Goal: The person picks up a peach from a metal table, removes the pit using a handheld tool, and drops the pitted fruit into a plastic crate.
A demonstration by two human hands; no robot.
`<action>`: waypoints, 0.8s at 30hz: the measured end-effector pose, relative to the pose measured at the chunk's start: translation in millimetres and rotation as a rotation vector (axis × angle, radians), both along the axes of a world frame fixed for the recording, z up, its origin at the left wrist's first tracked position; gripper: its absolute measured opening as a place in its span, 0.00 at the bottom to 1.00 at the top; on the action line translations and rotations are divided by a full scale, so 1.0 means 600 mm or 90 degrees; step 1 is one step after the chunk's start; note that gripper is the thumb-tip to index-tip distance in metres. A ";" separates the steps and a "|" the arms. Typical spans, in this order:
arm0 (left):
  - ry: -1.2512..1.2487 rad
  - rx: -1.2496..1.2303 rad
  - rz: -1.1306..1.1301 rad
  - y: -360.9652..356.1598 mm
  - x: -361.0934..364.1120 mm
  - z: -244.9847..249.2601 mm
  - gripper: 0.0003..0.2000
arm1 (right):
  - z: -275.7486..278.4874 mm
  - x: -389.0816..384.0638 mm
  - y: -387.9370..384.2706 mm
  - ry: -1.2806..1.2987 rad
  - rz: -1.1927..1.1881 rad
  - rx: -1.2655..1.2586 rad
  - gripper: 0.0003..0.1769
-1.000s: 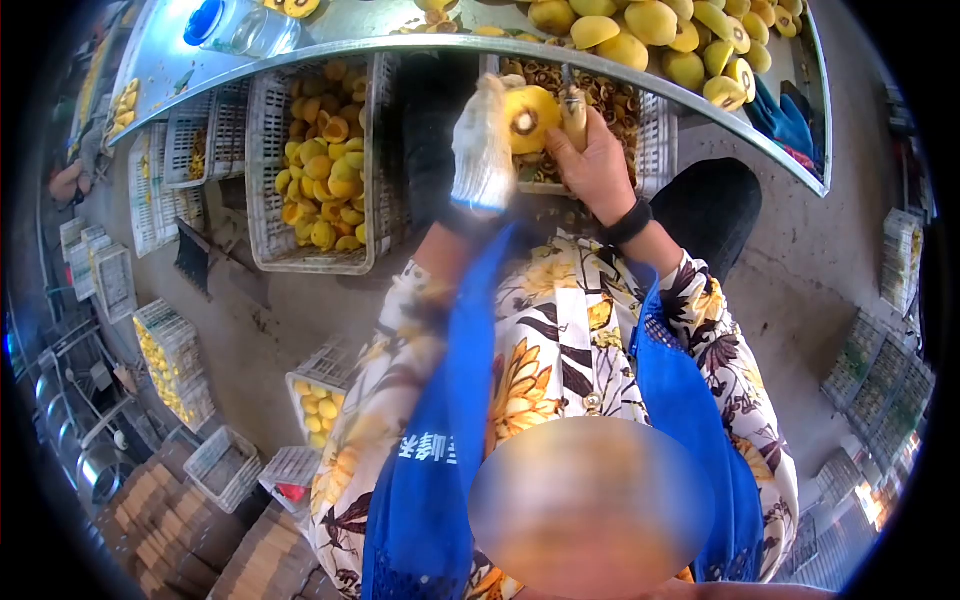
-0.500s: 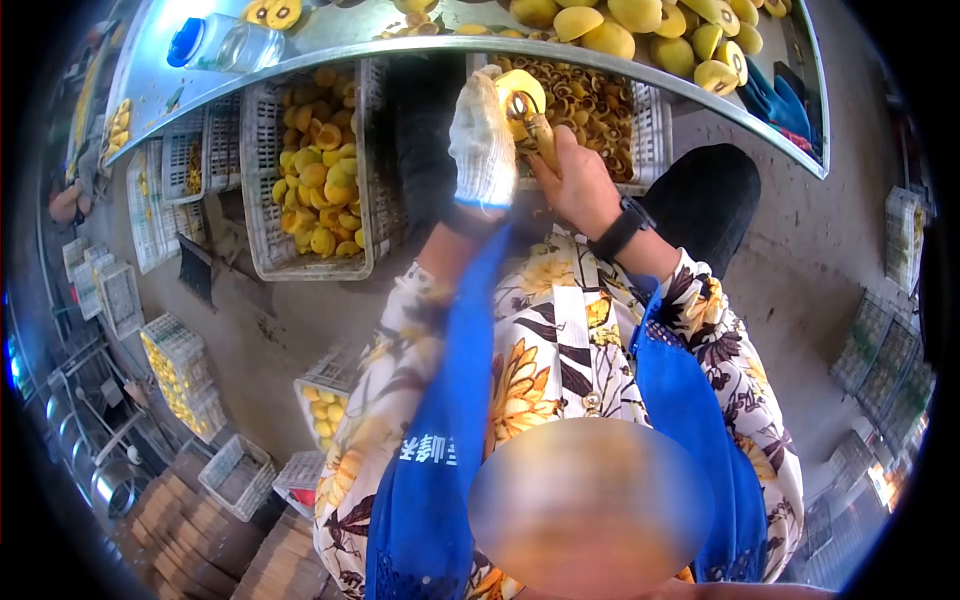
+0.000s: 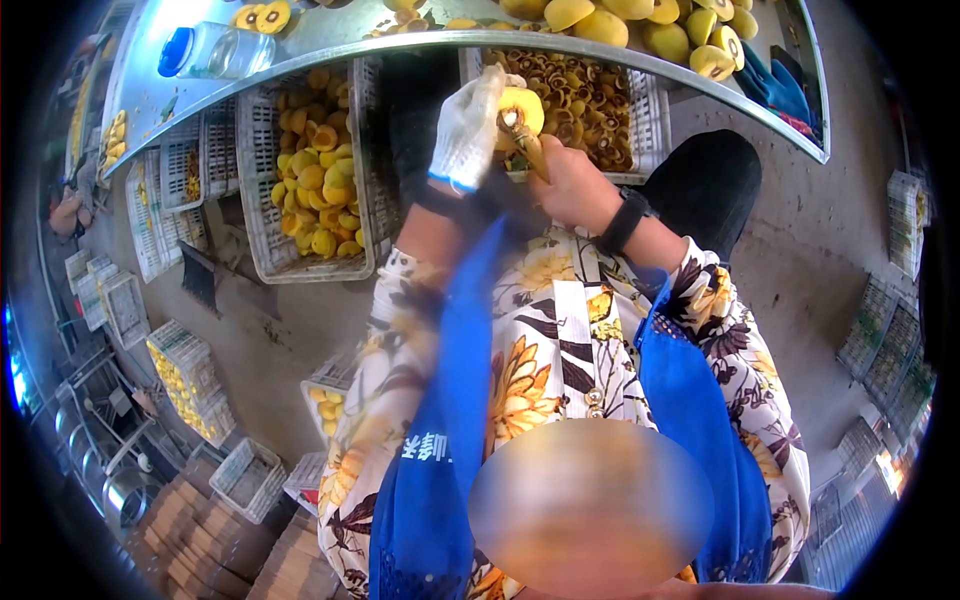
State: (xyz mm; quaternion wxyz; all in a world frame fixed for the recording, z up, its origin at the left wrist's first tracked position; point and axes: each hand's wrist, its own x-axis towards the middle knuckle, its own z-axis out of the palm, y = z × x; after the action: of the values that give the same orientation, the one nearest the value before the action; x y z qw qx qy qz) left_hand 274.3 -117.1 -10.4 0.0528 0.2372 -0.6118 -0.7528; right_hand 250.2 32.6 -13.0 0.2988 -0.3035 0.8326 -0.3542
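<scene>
My left hand point(image 3: 465, 130), in a white knit glove, is closed around a yellow peach half point(image 3: 527, 100) with its cut face showing. My bare right hand point(image 3: 580, 185) grips a wooden-handled pitting tool point(image 3: 533, 153). The tool's tip is at the dark centre of the peach half. Its exact shape is hidden against the fruit. Both hands are below the metal table's edge point(image 3: 420, 42), in front of a white crate point(image 3: 652, 115) full of brown-orange pits or scraps.
Peach halves point(image 3: 600, 28) lie on the table, with a blue-capped bottle point(image 3: 228, 52) at left and a blue glove point(image 3: 778, 90) at right. A crate point(image 3: 258, 200) of peach halves stands at left below the table. More crates point(image 3: 250, 478) stand on the floor.
My left hand has shifted slightly left and turned with the peach half. My right hand has moved a little lower, keeping the tool at the fruit's centre.
</scene>
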 end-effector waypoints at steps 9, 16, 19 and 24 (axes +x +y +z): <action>0.060 0.167 0.230 0.032 0.000 0.013 0.17 | 0.028 -0.006 -0.017 -0.393 -0.082 -0.139 0.07; 0.053 0.331 0.257 0.036 -0.013 -0.014 0.14 | 0.035 0.011 -0.025 -0.552 -0.178 -0.063 0.10; 0.074 0.194 0.239 0.033 -0.014 -0.040 0.15 | 0.032 0.013 -0.022 -0.620 -0.194 -0.090 0.10; 0.049 0.292 0.161 0.026 -0.009 -0.023 0.15 | 0.025 0.004 -0.015 -0.747 -0.185 -0.114 0.06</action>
State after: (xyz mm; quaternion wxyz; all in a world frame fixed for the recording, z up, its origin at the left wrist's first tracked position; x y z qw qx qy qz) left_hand 268.9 -101.2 -24.1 0.1141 0.2888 -0.3882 -0.8677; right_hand 252.7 23.6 2.0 0.6298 0.0348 0.5285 -0.5682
